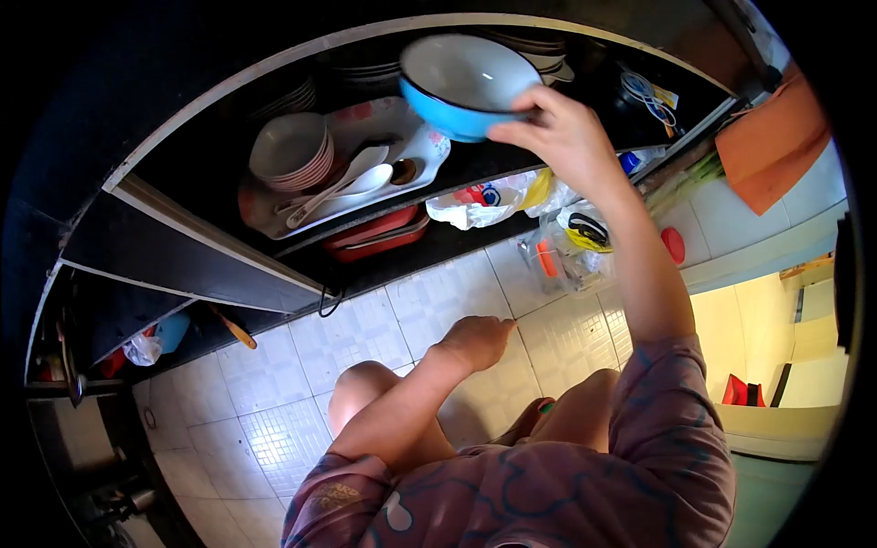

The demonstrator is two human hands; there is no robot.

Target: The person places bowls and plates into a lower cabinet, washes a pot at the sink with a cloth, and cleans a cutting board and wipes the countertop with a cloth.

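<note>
My right hand (pixel 562 132) pinches the rim of a bowl (pixel 470 78), blue outside and white inside, with a dark rim. It is tilted so that its inside faces me, at the front of the open cabinet. Below and left of it, a floral tray (pixel 356 183) holds a stack of small white bowls (pixel 290 151), white spoons (pixel 361 178) and a small brown item. Over the tiled floor, near my knees, my left hand (pixel 477 342) is loosely curled, with nothing visible in it and touching no dishes.
Stacked plates (pixel 539 50) stand deeper in the cabinet, beside a coiled cable (pixel 650 96). Red trays (pixel 379 233) lie on the lower shelf. Plastic bags (pixel 489 199) and a clear container (pixel 562 260) sit at the right. An orange box-like item (pixel 776 137) is farther right.
</note>
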